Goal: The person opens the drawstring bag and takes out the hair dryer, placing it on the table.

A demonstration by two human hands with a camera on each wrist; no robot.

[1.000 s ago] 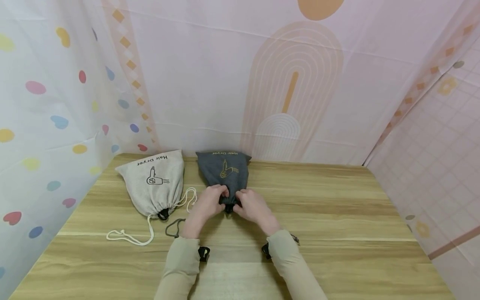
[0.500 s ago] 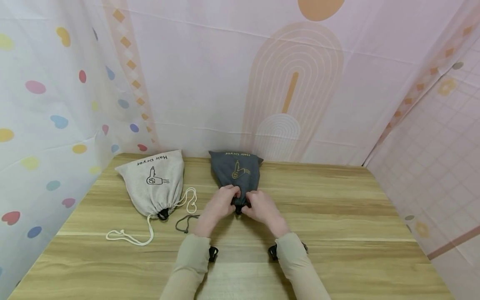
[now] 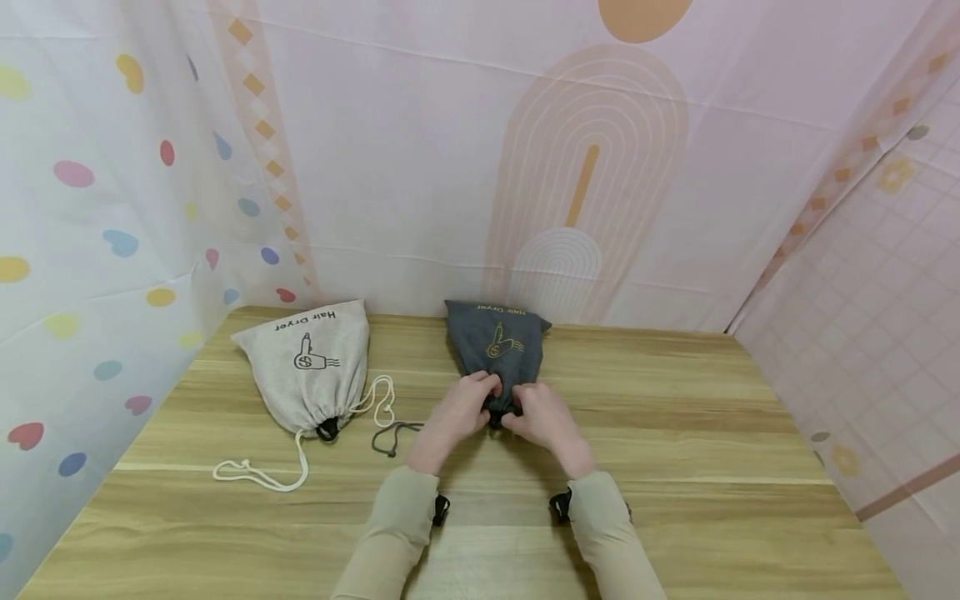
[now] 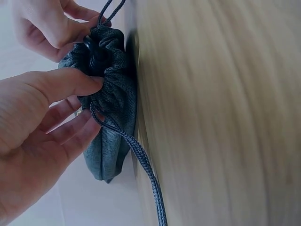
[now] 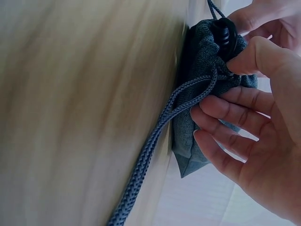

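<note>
A dark grey drawstring bag (image 3: pixel 498 337) with a yellow hair dryer print lies near the back of the table, its gathered mouth toward the person. My left hand (image 3: pixel 467 408) pinches the gathered cloth on the left of the mouth, thumb on top in the left wrist view. From the other side my right hand (image 3: pixel 546 419) pinches the mouth's right edge. Between the two thumbs sits a black cord lock (image 4: pixel 96 54). Dark braided cords (image 5: pixel 157 125) trail out from both sides of the mouth; in the head view one loop lies left of my left wrist.
To the left lies a light grey drawstring bag (image 3: pixel 311 367) with a black hair dryer print. Its white cord (image 3: pixel 266 479) spreads over the wooden table (image 3: pixel 697 425). A patterned curtain (image 3: pixel 405 167) hangs right behind the table's back edge.
Both hands have slid the dark grey bag to the right along the table, away from the light grey bag. Its cord loop has trailed along. The light grey bag has stayed put.
</note>
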